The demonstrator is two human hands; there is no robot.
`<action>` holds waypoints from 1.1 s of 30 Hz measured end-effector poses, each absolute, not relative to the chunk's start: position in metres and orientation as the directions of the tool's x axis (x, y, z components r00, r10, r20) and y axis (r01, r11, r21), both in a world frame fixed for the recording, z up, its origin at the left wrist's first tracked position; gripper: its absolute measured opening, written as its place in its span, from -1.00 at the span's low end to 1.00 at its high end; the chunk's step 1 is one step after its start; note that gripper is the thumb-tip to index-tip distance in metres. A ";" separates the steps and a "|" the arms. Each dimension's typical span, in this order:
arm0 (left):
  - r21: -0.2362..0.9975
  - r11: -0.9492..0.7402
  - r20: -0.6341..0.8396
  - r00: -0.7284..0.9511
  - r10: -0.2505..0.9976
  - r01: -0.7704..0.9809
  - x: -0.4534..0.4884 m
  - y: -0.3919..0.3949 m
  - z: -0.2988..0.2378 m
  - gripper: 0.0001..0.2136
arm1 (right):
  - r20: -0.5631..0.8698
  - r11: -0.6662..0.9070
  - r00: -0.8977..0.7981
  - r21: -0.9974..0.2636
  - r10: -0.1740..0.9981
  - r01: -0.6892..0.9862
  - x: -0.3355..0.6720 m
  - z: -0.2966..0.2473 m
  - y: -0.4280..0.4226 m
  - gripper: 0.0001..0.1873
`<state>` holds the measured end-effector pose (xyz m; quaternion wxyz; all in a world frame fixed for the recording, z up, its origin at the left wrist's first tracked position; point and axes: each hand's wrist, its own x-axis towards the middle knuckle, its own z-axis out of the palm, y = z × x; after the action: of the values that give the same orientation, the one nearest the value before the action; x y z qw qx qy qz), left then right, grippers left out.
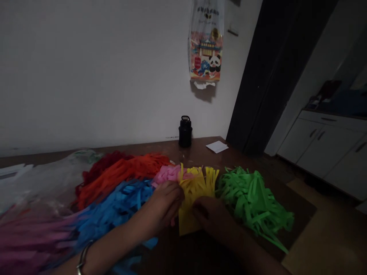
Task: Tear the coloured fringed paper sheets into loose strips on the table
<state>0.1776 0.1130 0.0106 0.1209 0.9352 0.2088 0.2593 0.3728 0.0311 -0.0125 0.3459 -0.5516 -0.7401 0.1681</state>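
From where I stand, the yellow fringed paper point(195, 193) lies between the person's two hands on the dark table point(160, 248), with green strips point(255, 198) on its right and blue strips point(117, 206) on its left. The left hand point(167, 199), fingers curled inward, is at the paper's left edge; the right hand point(214, 218), loosely bent, meets its lower right side. Whether either actually grips it, I can't tell. Both forearms reach forward, angling inward.
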 end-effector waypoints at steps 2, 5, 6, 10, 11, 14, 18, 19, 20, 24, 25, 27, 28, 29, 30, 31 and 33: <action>0.344 -0.888 0.467 0.765 0.443 0.305 0.179 0.113 0.007 -0.78 | 0.349 0.333 -0.115 -0.666 0.930 0.668 0.372 -0.014 0.033 -0.90; 0.344 -0.895 0.511 0.743 0.432 0.284 0.179 0.113 0.003 -0.79 | 0.336 0.303 -0.067 -0.725 0.939 0.618 0.368 -0.015 0.034 -0.92; 0.342 -0.898 0.519 0.740 0.427 0.278 0.179 0.112 0.003 -0.79 | 0.328 0.292 -0.052 -0.744 0.943 0.601 0.367 -0.016 0.035 -0.93; 0.334 -0.908 0.543 0.735 0.406 0.254 0.179 0.109 0.002 -0.81 | 0.299 0.262 -0.017 -0.805 0.954 0.532 0.362 -0.019 0.038 -0.90; 0.326 -0.913 0.555 0.733 0.394 0.244 0.179 0.108 0.002 -0.81 | 0.296 0.261 -0.015 -0.816 0.955 0.515 0.361 -0.019 0.039 -0.90; 0.303 -0.929 0.590 0.723 0.359 0.213 0.181 0.106 0.001 -0.83 | 0.290 0.268 -0.030 -0.836 0.957 0.479 0.360 -0.022 0.043 -0.89; 0.334 -0.919 0.603 0.702 0.378 0.209 0.181 0.107 -0.002 -0.83 | 0.284 0.250 -0.005 -0.838 0.959 0.485 0.360 -0.025 0.046 -0.84; 0.349 -0.911 0.608 0.686 0.399 0.221 0.181 0.108 -0.002 -0.82 | 0.289 0.250 0.004 -0.834 0.957 0.492 0.360 -0.026 0.047 -0.83; 0.363 -0.902 0.614 0.668 0.421 0.235 0.180 0.110 -0.002 -0.81 | 0.293 0.251 0.007 -0.831 0.956 0.496 0.360 -0.026 0.047 -0.84; 0.399 -0.875 0.617 0.625 0.479 0.276 0.177 0.116 -0.001 -0.79 | 0.272 0.231 0.013 -0.841 0.962 0.489 0.358 -0.026 0.048 -0.85; 0.406 -0.869 0.614 0.620 0.488 0.283 0.176 0.116 0.000 -0.79 | 0.260 0.216 0.018 -0.839 0.965 0.500 0.357 -0.027 0.048 -0.83; 0.414 -0.863 0.608 0.618 0.499 0.289 0.175 0.115 0.001 -0.78 | 0.248 0.196 0.025 -0.820 0.968 0.537 0.356 -0.028 0.049 -0.78; 0.414 -0.863 0.607 0.619 0.498 0.289 0.175 0.114 0.001 -0.79 | 0.253 0.201 0.016 -0.807 0.967 0.555 0.355 -0.028 0.050 -0.79; 0.409 -0.866 0.605 0.625 0.493 0.287 0.175 0.112 0.001 -0.79 | 0.262 0.216 0.001 -0.796 0.965 0.566 0.355 -0.028 0.050 -0.83; 0.398 -0.871 0.606 0.631 0.484 0.286 0.175 0.110 0.001 -0.80 | 0.274 0.232 -0.013 -0.789 0.962 0.568 0.355 -0.028 0.051 -0.88; 0.383 -0.879 0.607 0.640 0.472 0.285 0.174 0.109 0.000 -0.81 | 0.284 0.248 -0.024 -0.787 0.959 0.565 0.356 -0.028 0.052 -0.90; 0.340 -0.897 0.605 0.664 0.438 0.282 0.173 0.107 -0.003 -0.80 | 0.297 0.266 -0.030 -0.798 0.954 0.541 0.357 -0.025 0.052 -0.89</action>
<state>0.1732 0.1065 -0.0025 0.1092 0.9057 0.1988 0.3581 0.3575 0.0517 -0.0247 0.4218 -0.5540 -0.6746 0.2453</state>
